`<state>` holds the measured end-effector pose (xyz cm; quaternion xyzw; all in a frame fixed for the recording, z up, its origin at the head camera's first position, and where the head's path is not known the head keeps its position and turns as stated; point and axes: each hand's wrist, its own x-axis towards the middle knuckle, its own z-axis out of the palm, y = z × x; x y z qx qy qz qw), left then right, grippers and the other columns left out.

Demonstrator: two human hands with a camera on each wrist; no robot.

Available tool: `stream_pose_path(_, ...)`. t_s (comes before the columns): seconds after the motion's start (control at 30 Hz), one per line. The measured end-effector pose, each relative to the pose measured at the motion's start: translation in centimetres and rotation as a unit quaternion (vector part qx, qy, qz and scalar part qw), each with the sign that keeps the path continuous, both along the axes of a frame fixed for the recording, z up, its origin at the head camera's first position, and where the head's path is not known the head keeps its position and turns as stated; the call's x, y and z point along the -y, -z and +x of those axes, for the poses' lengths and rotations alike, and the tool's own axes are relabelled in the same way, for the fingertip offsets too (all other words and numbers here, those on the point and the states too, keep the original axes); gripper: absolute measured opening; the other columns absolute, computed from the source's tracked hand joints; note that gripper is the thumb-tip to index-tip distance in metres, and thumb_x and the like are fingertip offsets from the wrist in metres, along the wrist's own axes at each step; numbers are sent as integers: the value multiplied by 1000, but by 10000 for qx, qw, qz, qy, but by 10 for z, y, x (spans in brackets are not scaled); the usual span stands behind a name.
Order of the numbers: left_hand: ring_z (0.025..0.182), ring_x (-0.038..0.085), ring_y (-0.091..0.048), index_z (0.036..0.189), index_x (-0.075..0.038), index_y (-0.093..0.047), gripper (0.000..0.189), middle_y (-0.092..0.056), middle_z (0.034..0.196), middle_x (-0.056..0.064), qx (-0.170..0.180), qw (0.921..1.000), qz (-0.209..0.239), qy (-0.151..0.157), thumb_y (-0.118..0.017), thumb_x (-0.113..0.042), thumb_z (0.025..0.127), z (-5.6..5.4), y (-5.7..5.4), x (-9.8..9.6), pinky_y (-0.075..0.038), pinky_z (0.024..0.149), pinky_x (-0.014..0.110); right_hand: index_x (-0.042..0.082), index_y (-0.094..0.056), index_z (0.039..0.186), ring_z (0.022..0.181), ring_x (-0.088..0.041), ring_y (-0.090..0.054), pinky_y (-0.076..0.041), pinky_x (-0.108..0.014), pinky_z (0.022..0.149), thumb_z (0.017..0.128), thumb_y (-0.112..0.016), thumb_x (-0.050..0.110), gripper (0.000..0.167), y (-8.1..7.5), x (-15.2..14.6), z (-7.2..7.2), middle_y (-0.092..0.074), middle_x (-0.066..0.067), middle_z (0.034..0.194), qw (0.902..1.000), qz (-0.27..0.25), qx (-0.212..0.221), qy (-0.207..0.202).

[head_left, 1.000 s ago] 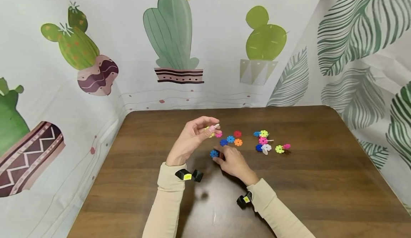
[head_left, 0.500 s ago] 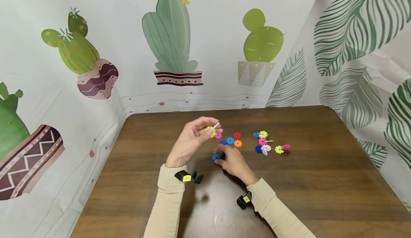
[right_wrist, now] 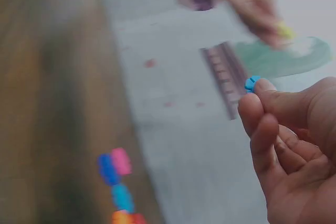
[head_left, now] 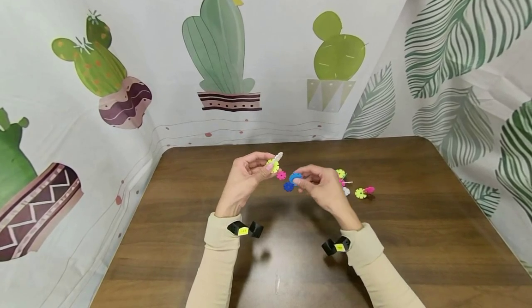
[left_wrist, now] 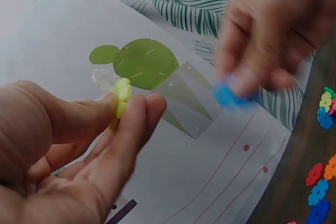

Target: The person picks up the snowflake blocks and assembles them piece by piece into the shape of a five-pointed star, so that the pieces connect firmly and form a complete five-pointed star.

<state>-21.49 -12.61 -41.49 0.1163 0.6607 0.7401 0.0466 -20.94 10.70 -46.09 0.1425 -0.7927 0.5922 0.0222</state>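
My left hand [head_left: 245, 178] pinches a yellow notched plastic disc [head_left: 273, 166] between thumb and fingers, raised over the table. A white notched disc [head_left: 278, 157] is joined to it at an angle and sticks out past the fingertips. To the right, my right hand [head_left: 326, 190] pinches a light blue notched disc [head_left: 295, 177] by its edge, also held up. A gap separates it from the yellow and white pair. In the right wrist view only a small part of the light blue disc [right_wrist: 251, 83] shows beyond the fingertips.
A pink disc [head_left: 281, 175] and a dark blue disc [head_left: 288, 186] lie beneath the hands. Red [left_wrist: 315, 174], orange [left_wrist: 331, 168] and blue [left_wrist: 318, 193] discs lie nearby. Joined discs, including a yellow one [head_left: 360, 193] with a pink one [head_left: 370, 190], sit farther right. A printed backdrop stands behind the table.
My right hand has picked the light blue disc off the table and raised it up and to the right. My left hand keeps its pair nearly in place, turned slightly.
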Motion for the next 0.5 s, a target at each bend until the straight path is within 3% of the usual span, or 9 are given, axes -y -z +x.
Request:
stream_pose_path(0.17, 78, 10, -76, 122, 5, -75, 26, -77, 89, -3, -170, 9992, -350, -61, -77, -3, 97, 2, 2, -4, -63, 75, 23, 4, -80, 115, 74, -4, -76, -59, -22, 63, 99, -78, 11, 18, -23, -11, 9, -80, -23, 92, 9996, -132, -262, 42)
stream_pose_path(0.3, 78, 14, -79, 120, 4, -75, 25, -80, 89, -2, -94, 9995, -266, 110, -79, -4, 97, 4, 0, -8, -64, 74, 25, 8, -80, 117, 78, 0, -76, -59, -20, 66, 100, -77, 13, 19, -30, -12, 15, -82, -20, 96, 9989, -20, -458, 92)
stream_pose_path(0.5, 71, 12, -77, 121, 5, -73, 27, -80, 85, -1, 7, 9993, -274, 248, -79, -5, 96, 8, -5, -12, -62, 71, 23, 11, -82, 112, 74, -2, -74, -60, -18, 68, 96, -81, 12, 16, -36, -10, 20, -84, -8, 92, 9941, 161, -1053, 228)
